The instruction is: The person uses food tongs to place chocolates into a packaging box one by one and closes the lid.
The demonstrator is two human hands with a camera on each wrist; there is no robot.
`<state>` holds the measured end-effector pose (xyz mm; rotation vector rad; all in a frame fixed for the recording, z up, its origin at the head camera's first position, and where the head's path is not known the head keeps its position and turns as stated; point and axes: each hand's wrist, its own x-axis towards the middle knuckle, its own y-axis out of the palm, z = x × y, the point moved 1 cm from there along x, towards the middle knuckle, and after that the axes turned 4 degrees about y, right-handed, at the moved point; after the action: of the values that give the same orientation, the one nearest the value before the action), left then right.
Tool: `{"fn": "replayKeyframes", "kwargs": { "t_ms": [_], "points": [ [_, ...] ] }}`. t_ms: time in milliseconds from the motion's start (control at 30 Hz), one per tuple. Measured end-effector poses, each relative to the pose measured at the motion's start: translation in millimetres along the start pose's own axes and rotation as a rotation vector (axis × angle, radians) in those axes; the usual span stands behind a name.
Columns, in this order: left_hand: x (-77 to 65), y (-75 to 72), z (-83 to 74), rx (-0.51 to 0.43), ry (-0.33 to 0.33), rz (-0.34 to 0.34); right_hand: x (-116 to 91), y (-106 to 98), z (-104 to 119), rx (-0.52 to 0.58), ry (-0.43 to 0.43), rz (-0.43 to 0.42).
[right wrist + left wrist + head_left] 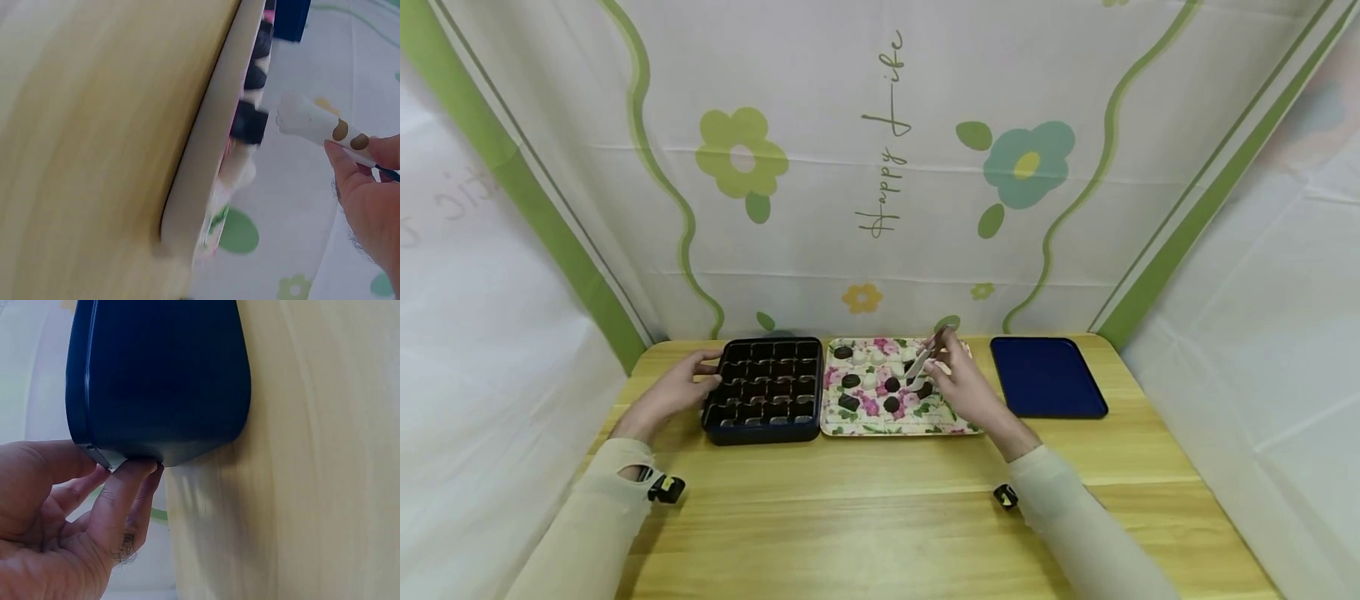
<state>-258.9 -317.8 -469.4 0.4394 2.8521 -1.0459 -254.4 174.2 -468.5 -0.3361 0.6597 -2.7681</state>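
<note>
My left hand (681,387) rests its fingertips against the left wall of a dark blue box (762,435), whose black insert is divided into many small compartments. In the left wrist view those fingers (128,494) touch the box wall (162,375) near its rim. My right hand (966,387) pinches white tongs with brown spots (312,122) by the handle. In the head view the tongs' tips point down over a floral tray (857,429) with dark pieces like chocolates (891,404) and white ones (869,381). No piece shows between the tips in the right wrist view.
A flat dark blue lid (1048,377) lies at the right on the wooden table (850,517). Behind the table hangs a white curtain (820,233) with printed flowers, and similar cloth closes off both sides. The box and tray stand side by side.
</note>
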Motion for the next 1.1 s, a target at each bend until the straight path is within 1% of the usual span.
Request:
{"fn": "replayKeyframes", "kwargs": {
  "t_ms": [200,267,333,433,500,633,700,733,833,900,933,1000,1100],
  "points": [
    [3.0,-4.1,0.6,-0.001,0.021,0.022,-2,27,10,0.025,0.032,0.097],
    [3.1,-5.2,0.0,0.010,0.027,0.025,-2,35,11,0.012,0.049,0.119],
    [2.3,-5.7,-1.4,0.031,0.038,0.024,-3,40,11,-0.024,0.057,0.133],
    [1.3,-5.7,-4.8,0.066,0.054,0.017,-4,45,11,-0.057,0.069,0.137],
    [0.6,-6.8,-6.9,0.075,0.050,0.024,-3,46,13,-0.062,0.065,0.137],
    [2.7,-11.6,-5.9,0.053,0.041,0.059,-1,49,15,-0.082,0.055,0.125],
    [4.3,-14.3,-3.6,0.042,0.045,0.075,-1,49,15,-0.125,0.047,0.118],
    [5.2,-16.2,-2.2,0.050,0.057,0.080,0,49,16,-0.149,0.046,0.115],
    [9.1,-21.9,1.7,0.128,0.113,0.081,0,49,17,-0.222,0.049,0.092],
    [11.6,-24.6,2.7,0.210,0.156,0.074,0,48,19,-0.252,0.073,0.072],
    [12.7,-25.5,2.7,0.251,0.182,0.074,-1,48,21,-0.255,0.093,0.064],
    [13.6,-26.3,1.3,0.305,0.207,0.080,-1,46,22,-0.250,0.138,0.054],
    [13.3,-26.9,-0.8,0.344,0.215,0.088,-1,44,25,-0.228,0.191,0.064]
  ]
}}
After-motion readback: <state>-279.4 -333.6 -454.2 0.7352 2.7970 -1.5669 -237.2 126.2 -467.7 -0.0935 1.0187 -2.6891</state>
